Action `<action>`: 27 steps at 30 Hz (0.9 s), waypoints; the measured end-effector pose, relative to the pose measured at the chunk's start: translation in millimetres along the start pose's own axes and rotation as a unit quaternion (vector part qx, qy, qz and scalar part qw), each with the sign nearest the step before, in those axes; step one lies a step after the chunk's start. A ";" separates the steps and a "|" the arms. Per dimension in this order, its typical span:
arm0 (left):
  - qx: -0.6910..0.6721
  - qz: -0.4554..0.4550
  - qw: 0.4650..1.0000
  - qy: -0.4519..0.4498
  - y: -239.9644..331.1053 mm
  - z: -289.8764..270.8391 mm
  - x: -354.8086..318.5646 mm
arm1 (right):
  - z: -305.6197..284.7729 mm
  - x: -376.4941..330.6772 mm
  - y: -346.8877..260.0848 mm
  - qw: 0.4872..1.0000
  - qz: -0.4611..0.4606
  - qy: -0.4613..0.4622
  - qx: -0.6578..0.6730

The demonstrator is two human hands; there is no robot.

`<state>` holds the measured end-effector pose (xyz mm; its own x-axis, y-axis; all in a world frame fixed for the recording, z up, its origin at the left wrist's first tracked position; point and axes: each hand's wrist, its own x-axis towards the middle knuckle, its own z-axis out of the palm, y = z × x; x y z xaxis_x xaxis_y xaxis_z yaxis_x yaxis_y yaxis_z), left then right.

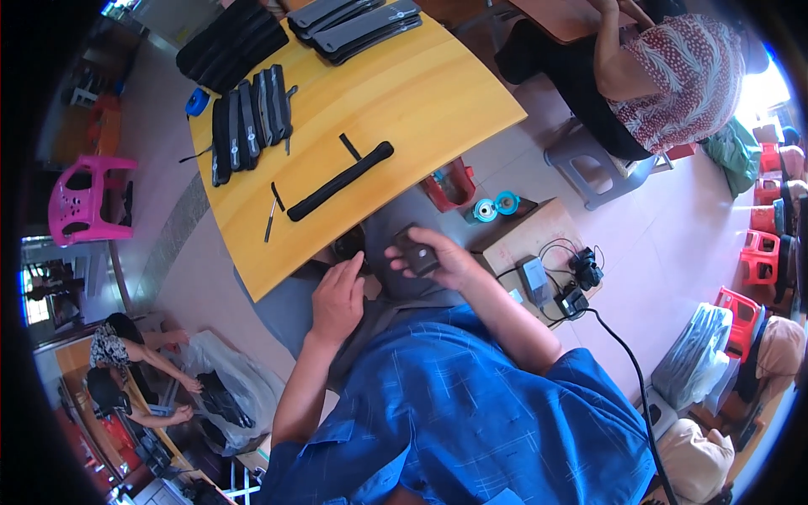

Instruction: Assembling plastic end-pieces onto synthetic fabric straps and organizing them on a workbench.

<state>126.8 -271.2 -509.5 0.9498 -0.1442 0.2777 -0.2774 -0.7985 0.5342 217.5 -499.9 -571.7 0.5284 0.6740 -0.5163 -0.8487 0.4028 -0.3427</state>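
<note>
In my right hand [452, 263] is a small dark box-shaped device with a light spot on its face [417, 255], held over my lap near the table's front edge. My left hand [338, 296] is beside it, holding nothing, its fingers stretched out and lying close together. On the yellow wooden table [421, 93], a long black padded strip [341, 181] lies at a slant. Close to that strip are a short black strap [350, 146] and a thin pen-like tool [269, 220].
Grey-black strips [250, 122], further stacks [358, 25] and a blue tape roll [197, 102] cover the table's far side. At my right, a cardboard box [539, 231] carries adapters and cables [587, 269]. A co-worker [673, 84] sits far right; another person [126, 362] works lower left.
</note>
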 end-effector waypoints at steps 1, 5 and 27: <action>-0.008 -0.021 0.999 -0.042 -10.5 -1.7 -6.3 | -11.6 -3.8 -10.1 1.000 -0.025 0.009 0.008; -0.007 -0.065 0.988 -0.139 -31.6 -11.1 -26.4 | -70.1 -3.8 -37.9 0.988 -0.124 0.093 -0.002; 0.112 -0.123 0.984 -0.061 -66.2 -59.1 -77.8 | -128.8 73.6 -6.2 0.931 -0.198 0.288 -0.105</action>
<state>62.7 -172.6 -519.3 0.9983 0.0123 0.0566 -0.0102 -0.9247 0.3805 264.6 -532.5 -708.7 0.7753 0.0298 -0.6309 -0.5929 0.3786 -0.7107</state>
